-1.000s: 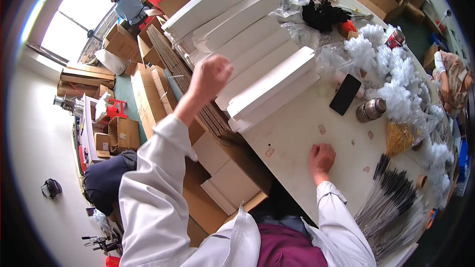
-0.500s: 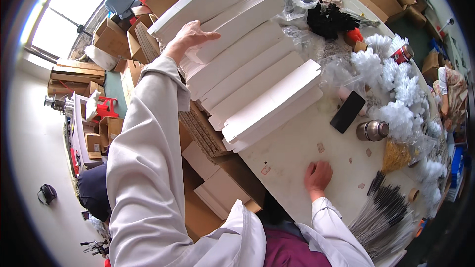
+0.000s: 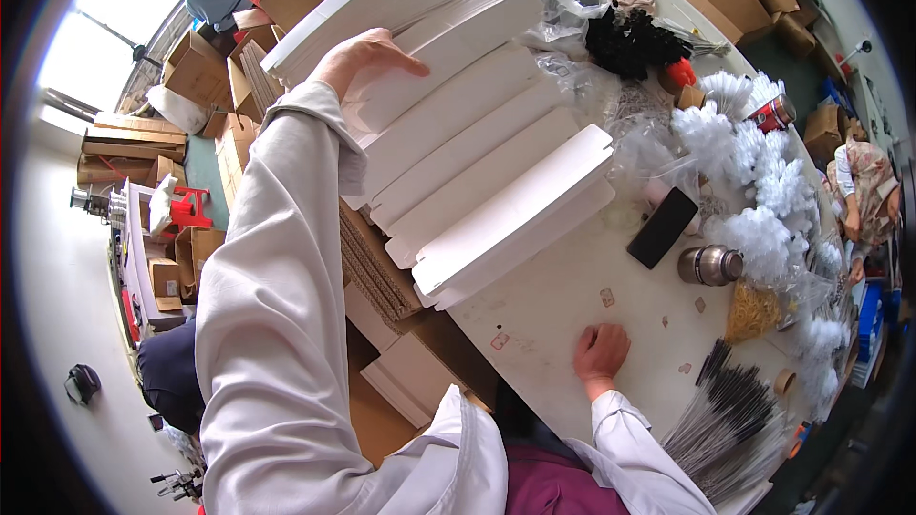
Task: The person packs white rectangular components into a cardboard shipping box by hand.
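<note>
Rows of white folded cardboard boxes [image 3: 458,138] lie in overlapping stacks across the left part of the table. My left hand [image 3: 370,57] reaches up to the stacks' left edge and grips one bundle, thumb stretched across its face; its other fingers are partly hidden. Closest to me, one white box [image 3: 515,219] lies slanted at the front of the rows. My right hand [image 3: 601,355] rests on the pale tabletop [image 3: 534,315], fingers curled in, nothing visible in them.
A black phone [image 3: 662,228] and a steel flask [image 3: 710,265] stand right of the boxes. Farther right are white bristly bundles [image 3: 763,181] and a bunch of thin dark-tipped rods [image 3: 730,420]. Brown cartons [image 3: 382,248] sit below the table's left edge. Other people are in the background.
My left hand has shifted slightly left along the stack, its fingers less spread. The whole view has moved a little; my right hand stays curled on the table.
</note>
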`<state>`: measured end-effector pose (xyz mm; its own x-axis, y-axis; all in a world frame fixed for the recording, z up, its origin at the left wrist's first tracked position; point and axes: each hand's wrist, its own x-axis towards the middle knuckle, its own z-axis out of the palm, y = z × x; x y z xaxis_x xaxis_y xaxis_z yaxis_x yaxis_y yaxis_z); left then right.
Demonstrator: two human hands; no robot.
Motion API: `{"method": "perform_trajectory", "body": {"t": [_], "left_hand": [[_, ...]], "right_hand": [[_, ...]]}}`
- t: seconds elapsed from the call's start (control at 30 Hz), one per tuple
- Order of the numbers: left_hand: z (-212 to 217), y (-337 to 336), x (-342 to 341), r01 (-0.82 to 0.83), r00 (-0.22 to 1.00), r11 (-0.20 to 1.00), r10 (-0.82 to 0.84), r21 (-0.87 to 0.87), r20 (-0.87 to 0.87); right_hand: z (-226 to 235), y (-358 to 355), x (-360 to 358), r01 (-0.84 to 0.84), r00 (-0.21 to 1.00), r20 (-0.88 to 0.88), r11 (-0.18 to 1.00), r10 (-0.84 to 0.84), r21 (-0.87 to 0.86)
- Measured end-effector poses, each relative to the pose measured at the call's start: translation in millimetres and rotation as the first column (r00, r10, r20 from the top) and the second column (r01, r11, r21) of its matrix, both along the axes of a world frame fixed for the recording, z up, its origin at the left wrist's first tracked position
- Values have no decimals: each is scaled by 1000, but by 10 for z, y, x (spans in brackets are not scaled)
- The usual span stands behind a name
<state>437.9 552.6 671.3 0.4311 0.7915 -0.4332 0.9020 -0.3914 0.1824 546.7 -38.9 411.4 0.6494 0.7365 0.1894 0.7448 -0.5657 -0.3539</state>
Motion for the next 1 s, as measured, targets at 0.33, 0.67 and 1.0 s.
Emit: {"method": "perform_trajectory", "body": {"t": [0.33, 0.67, 1.0], "left_hand": [[-82, -159, 136, 63, 996, 995, -69, 82, 60], [-209, -302, 90, 40, 943, 966, -121, 256, 309], [-40, -508, -119, 21, 915, 899, -194, 437, 355]], "right_hand": [[-8, -49, 15, 15, 1000, 5, 1000, -15, -21], [-10, -42, 37, 0, 1000, -11, 1000, 0, -5], [-27, -19, 3, 4, 1000, 10, 1000, -4, 23]]}}
